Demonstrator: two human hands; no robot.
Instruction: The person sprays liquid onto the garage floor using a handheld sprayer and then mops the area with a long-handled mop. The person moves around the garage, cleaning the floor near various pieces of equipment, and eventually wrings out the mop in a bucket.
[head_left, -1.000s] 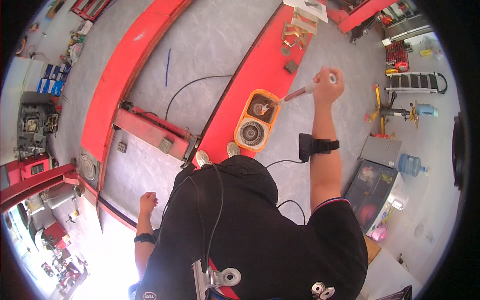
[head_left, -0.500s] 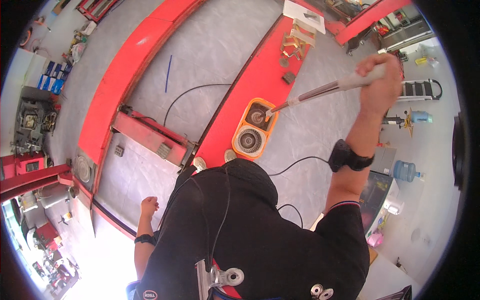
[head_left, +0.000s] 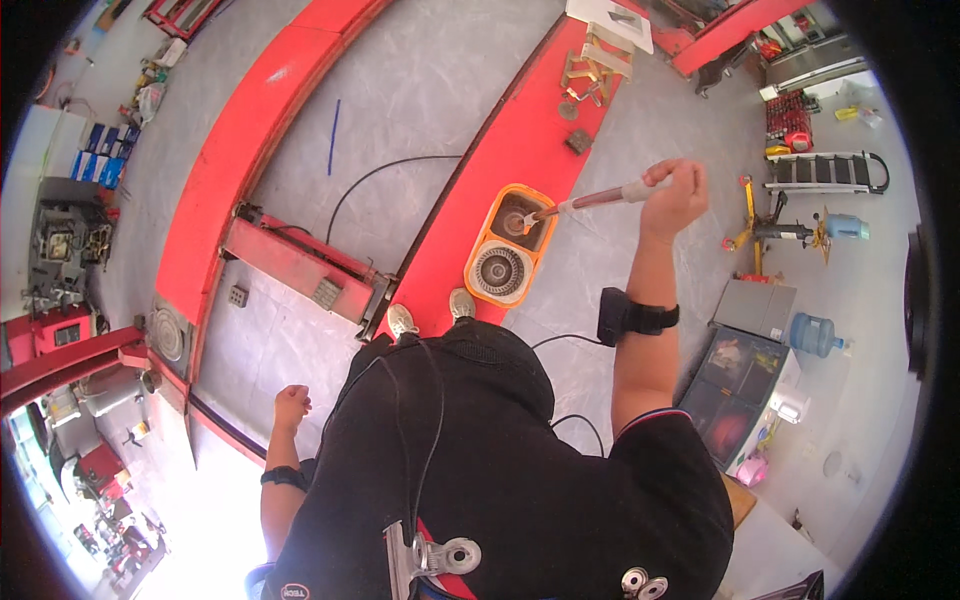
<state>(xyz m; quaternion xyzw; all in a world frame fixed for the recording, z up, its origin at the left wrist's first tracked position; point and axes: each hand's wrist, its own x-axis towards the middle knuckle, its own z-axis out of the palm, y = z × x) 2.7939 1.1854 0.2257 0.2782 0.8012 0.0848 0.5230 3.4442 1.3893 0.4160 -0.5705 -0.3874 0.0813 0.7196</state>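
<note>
My right hand (head_left: 676, 200) is wrapped round the pale upper end of a mop handle (head_left: 598, 198), out to the right of my body. The handle slants down leftward to an orange-rimmed mop bucket (head_left: 487, 236). Its lower end reaches into the far compartment, which holds dark water; the mop head is mostly hidden there. A round slotted wringer basket (head_left: 500, 273) fills the near compartment. My left hand (head_left: 291, 405) hangs low at my left side, its fingers loosely curled, with nothing seen in them.
The bucket stands on a red lift runway (head_left: 440, 262), just ahead of my shoes (head_left: 402, 320). Farther along lie a dark block (head_left: 578, 141) and a wooden stand (head_left: 600, 60). A black cable (head_left: 385, 172) crosses the floor. A step ladder (head_left: 828, 172) and a cabinet (head_left: 735, 385) are at the right.
My right hand has moved left and down, closer to the bucket, with the mop handle still in it. The handle has shifted with it; my left hand has barely moved.
</note>
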